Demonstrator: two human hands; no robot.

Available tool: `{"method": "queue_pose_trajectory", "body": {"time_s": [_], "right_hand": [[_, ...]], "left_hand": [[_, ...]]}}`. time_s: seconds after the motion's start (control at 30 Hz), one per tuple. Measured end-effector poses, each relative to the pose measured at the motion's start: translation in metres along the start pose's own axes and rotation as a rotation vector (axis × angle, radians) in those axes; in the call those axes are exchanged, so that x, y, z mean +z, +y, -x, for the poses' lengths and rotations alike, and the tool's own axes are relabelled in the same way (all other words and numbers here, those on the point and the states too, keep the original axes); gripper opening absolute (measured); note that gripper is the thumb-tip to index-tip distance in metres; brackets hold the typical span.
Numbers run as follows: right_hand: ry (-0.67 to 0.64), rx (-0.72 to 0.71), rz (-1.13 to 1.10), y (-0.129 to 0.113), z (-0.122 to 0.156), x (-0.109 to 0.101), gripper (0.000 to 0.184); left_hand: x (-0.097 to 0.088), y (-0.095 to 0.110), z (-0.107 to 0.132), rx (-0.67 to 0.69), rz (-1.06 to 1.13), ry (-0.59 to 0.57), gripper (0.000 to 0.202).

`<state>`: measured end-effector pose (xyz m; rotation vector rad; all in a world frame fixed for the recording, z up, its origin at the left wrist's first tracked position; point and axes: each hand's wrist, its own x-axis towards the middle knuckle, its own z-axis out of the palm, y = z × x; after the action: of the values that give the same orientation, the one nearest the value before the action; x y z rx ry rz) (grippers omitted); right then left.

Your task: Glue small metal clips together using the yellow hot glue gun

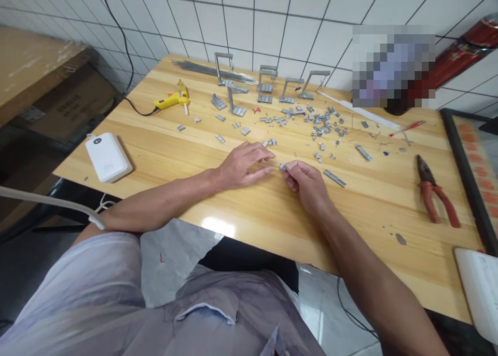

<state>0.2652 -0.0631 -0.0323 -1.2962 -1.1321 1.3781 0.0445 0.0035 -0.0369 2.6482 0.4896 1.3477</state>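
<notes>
Between the thumb and fingers of my right hand (305, 182) is a small grey metal-looking piece (282, 166), held just above the wooden table (249, 213). My left hand (247, 164) is close by on the left, its thumb and fingers apart with nothing between them. Just beyond its fingertips lie a few small grey pieces (270, 143). A heap of similar grey scraps (322, 121) spreads over the table farther back. To the right of my right hand lies a flat grey strip (334, 178).
Several small grey frames (236, 99) stand near the tiled wall, with thin rods (218, 71) behind. A yellow glue gun (171, 99) and a white power bank (109, 156) are on the left. Red-handled pliers (431, 190) lie right, near a dark-framed panel (467, 174).
</notes>
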Motion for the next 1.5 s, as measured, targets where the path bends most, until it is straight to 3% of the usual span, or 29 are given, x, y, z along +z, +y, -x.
{"method": "queue_pose_trajectory", "body": {"time_s": [0.27,0.43,0.53,0.73,1.0,1.5], "right_hand": [[-0.013,-0.097,0.231,-0.007,0.005,0.004,0.031],[0.097,-0.307,0.351,-0.004,0.006,0.007,0.019],[0.179,-0.482,0.498,-0.003,0.005,0.007,0.013],[0.236,-0.73,0.731,-0.004,0.009,0.006,0.012],[0.188,-0.701,0.798,-0.006,0.016,0.01,0.01],[0.166,-0.679,0.773,-0.002,0.015,0.01,0.009]], "left_hand": [[0.0,-0.001,0.002,-0.027,0.051,-0.076,0.037],[-0.005,0.006,-0.002,-0.101,0.096,-0.095,0.026],[-0.008,0.013,-0.007,-0.27,0.195,-0.112,0.019],[-0.013,0.024,-0.012,-0.809,0.676,-0.302,0.028],[-0.008,0.025,-0.012,-1.004,1.007,-0.311,0.031],[-0.007,0.024,-0.016,-1.108,1.081,-0.277,0.021]]}}
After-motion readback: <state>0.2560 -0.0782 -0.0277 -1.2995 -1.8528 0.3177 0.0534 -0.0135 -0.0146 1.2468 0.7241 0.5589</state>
